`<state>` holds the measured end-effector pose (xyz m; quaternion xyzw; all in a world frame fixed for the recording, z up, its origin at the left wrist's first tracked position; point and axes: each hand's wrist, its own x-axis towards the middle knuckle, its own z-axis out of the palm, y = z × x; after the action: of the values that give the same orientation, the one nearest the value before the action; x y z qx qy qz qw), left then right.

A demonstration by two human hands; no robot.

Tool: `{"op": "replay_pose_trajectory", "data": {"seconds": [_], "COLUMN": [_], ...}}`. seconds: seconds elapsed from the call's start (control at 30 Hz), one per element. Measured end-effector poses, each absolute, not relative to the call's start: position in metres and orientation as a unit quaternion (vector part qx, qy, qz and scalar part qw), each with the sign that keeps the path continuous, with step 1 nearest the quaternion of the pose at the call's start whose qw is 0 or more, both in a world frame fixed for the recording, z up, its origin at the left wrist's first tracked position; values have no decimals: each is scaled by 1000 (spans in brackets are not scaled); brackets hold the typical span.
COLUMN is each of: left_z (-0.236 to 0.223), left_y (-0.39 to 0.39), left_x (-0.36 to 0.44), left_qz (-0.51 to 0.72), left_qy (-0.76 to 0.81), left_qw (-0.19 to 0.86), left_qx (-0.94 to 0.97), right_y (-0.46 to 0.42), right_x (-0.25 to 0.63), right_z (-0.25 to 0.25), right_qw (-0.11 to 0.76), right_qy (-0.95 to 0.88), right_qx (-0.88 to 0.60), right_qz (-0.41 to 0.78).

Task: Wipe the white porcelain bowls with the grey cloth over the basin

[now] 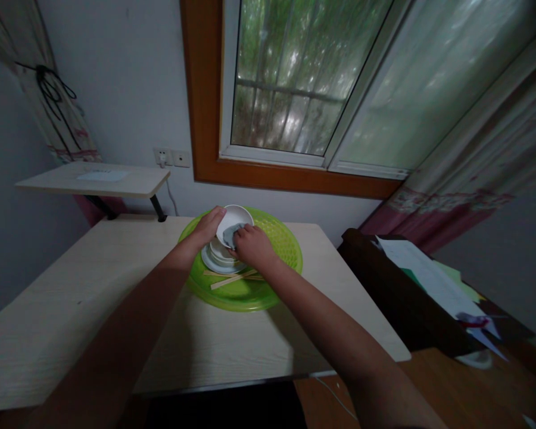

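My left hand (211,225) grips the rim of a white bowl (236,214), which is tilted with its inside toward me. Pressed against the inside of that bowl is a grey-blue cloth (231,235), bunched in the closed fingers of my right hand (252,243). Below the held bowl, more white bowls (221,253) are stacked on a white plate (212,265). Several wooden chopsticks (227,280) lie crossed in front of the stack. All of this is over a round green plastic basket (245,302) with a perforated bottom.
The basket stands on a pale wooden table (232,345). A small raised shelf (138,182) holds a sheet of paper (102,176) at the left. Beyond is a window with a wooden frame (290,183). At the right, papers (433,277) lie on a dark piece of furniture (384,298).
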<state>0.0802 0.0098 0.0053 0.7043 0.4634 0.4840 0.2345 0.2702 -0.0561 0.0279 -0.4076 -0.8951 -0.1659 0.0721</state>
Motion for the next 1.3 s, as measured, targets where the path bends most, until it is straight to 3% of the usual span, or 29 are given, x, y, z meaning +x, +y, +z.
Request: {"op": "replay_pose_trajectory", "data": {"seconds": [0.13, 0.43, 0.63, 0.87, 1.07, 1.3], "left_z": [8, 6, 9, 12, 9, 5], "left_y": [6, 8, 6, 3, 7, 5], "left_x": [79, 75, 77, 77, 75, 76], "left_qz": [467, 482, 478, 489, 484, 504], "left_qy": [482, 483, 487, 483, 487, 475], "left_qw": [198, 164, 159, 179, 154, 172], "left_qx": [714, 712, 714, 704, 711, 701], "right_y": [-57, -49, -42, -41, -57, -56], "right_x": [273, 282, 282, 280, 276, 279], "right_z": [26, 16, 17, 15, 18, 18], "right_qw": [62, 168, 141, 176, 131, 181], "right_qy": [-923, -937, -922, -897, -925, -949], "right_qx": [-362, -307, -348, -368, -342, -254], "right_qz": [-116, -26, -94, -171, -99, 36]}}
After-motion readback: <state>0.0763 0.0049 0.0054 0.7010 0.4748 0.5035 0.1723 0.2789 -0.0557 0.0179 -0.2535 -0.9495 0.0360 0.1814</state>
